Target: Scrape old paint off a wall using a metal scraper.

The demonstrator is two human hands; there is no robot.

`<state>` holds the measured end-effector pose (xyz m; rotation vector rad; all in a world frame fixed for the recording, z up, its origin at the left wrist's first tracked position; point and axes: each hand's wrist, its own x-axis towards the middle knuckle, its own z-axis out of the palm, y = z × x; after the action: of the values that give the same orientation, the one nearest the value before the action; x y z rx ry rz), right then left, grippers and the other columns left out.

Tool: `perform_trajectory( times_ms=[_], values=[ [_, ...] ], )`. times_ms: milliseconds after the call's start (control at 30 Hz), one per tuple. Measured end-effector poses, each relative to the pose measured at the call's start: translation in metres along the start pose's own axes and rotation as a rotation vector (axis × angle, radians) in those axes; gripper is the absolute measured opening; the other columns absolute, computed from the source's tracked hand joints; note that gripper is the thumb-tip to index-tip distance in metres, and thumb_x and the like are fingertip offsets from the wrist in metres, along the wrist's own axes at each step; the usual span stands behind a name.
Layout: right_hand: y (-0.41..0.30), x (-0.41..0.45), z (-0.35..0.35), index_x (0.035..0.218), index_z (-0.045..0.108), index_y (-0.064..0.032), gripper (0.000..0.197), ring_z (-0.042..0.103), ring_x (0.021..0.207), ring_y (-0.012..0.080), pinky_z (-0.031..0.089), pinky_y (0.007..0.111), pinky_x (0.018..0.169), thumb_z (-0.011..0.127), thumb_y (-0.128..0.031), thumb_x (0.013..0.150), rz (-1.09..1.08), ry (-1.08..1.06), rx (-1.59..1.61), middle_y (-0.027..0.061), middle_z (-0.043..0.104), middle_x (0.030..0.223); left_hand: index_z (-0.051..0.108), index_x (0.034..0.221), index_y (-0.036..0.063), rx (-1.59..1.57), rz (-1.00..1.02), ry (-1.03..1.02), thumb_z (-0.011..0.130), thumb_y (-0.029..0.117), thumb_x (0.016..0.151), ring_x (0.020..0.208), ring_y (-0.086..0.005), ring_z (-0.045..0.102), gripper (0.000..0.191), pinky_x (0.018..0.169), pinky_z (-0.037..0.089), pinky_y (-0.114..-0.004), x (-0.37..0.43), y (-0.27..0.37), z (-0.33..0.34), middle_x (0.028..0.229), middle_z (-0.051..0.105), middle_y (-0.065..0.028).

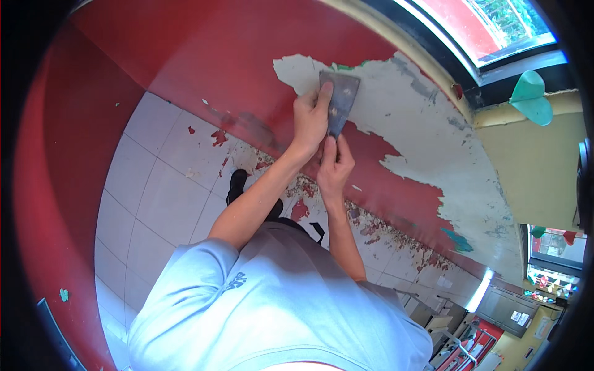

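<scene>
Both of my hands hold a metal putty knife (342, 95), its wide blade edge pointing up the picture against the wall. My left hand (312, 113) grips the side of the blade with the thumb laid along its face. Lower down, my right hand (335, 167) has its fingers around the narrow handle end, which they mostly hide. The blade lies over a bare whitish patch (399, 111) where the paint is gone. Red paint (222, 51) with ragged edges borders this patch, and a thin green trace shows near the blade edge.
Paint flakes and crumbs (371, 229) litter the tiled floor (169, 185) along the wall's foot. A window (506, 32) is at the upper right, with a green paper decoration (532, 98) beside it. Metal-framed furniture (464, 345) and a grey cabinet (503, 310) stand at the lower right.
</scene>
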<state>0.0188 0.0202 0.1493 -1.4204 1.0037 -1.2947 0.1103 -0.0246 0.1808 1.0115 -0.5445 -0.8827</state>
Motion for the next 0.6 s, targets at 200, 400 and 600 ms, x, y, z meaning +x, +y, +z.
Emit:
perform_trajectory(
  times_ms=[200, 400, 600],
  values=[
    [0.008, 0.0, 0.006, 0.115, 0.06, 0.0038, 0.026, 0.041, 0.058, 0.002, 0.032, 0.02, 0.049, 0.051, -0.014, 0.097, 0.008, -0.067, 0.023, -0.0038, 0.05, 0.068, 0.058, 0.1, 0.0018, -0.144, -0.121, -0.131, 0.057, 0.028, 0.096, 0.061, -0.0086, 0.057, 0.027, 0.052, 0.046, -0.022, -0.003, 0.015, -0.002, 0.079, 0.062, -0.0035],
    [-0.016, -0.014, 0.005, 0.116, 0.059, 0.0053, 0.028, 0.046, 0.062, 0.0022, 0.037, 0.02, 0.052, 0.047, -0.013, 0.098, 0.211, -0.141, 0.248, 0.0008, 0.058, 0.076, 0.054, 0.106, -0.0005, -0.148, -0.2, -0.16, 0.06, 0.032, 0.093, 0.065, -0.0154, 0.064, 0.035, 0.057, 0.051, -0.024, -0.011, 0.016, -0.008, 0.085, 0.063, -0.0097],
    [0.0, 0.009, 0.002, 0.122, 0.057, 0.0043, 0.03, 0.047, 0.07, 0.0018, 0.038, 0.017, 0.059, 0.047, -0.011, 0.098, -0.021, -0.092, -0.042, -0.0007, 0.06, 0.085, 0.05, 0.106, 0.0046, -0.224, -0.234, -0.194, 0.051, 0.034, 0.097, 0.057, -0.0117, 0.058, 0.031, 0.05, 0.048, -0.022, -0.002, 0.023, 0.001, 0.079, 0.059, -0.0065]
  ],
)
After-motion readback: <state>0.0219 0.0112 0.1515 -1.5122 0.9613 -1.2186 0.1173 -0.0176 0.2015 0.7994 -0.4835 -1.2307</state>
